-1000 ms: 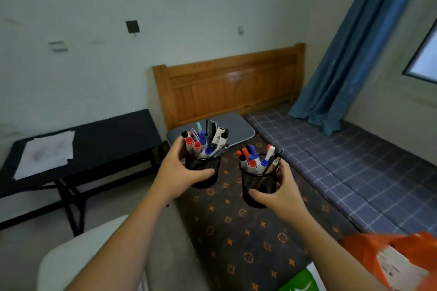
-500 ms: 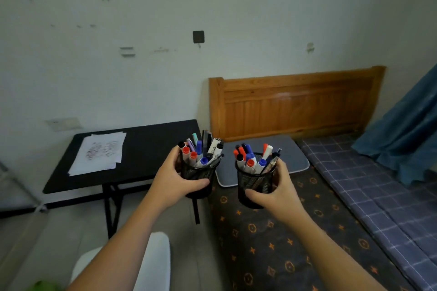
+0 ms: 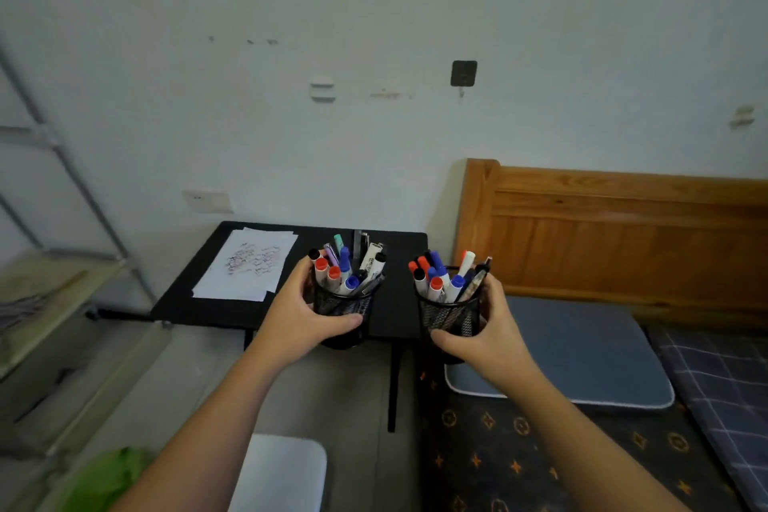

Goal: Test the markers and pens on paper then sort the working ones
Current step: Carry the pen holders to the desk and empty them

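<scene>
My left hand [image 3: 297, 318] grips a black mesh cup [image 3: 347, 310] holding several markers and pens with red, blue, black and teal caps. A second black mesh cup [image 3: 449, 314], also full of several markers and pens, is gripped by my right hand [image 3: 492, 330]. Both cups are held upright in the air, side by side, in front of a small black table [image 3: 199, 303]. On the table's left part lie white paper sheets [image 3: 249, 264] covered with scribbles.
A wooden headboard [image 3: 615, 237] and a bed with a grey-blue cushion [image 3: 582, 349] stand to the right. A metal shelf rack [image 3: 62, 262] stands at the left. A white stool [image 3: 282, 470] is below, and something green [image 3: 104, 478] lies on the floor.
The view has swung left from the bed toward the black table. Both hands still hold the cups, which now hang right in front of the table.
</scene>
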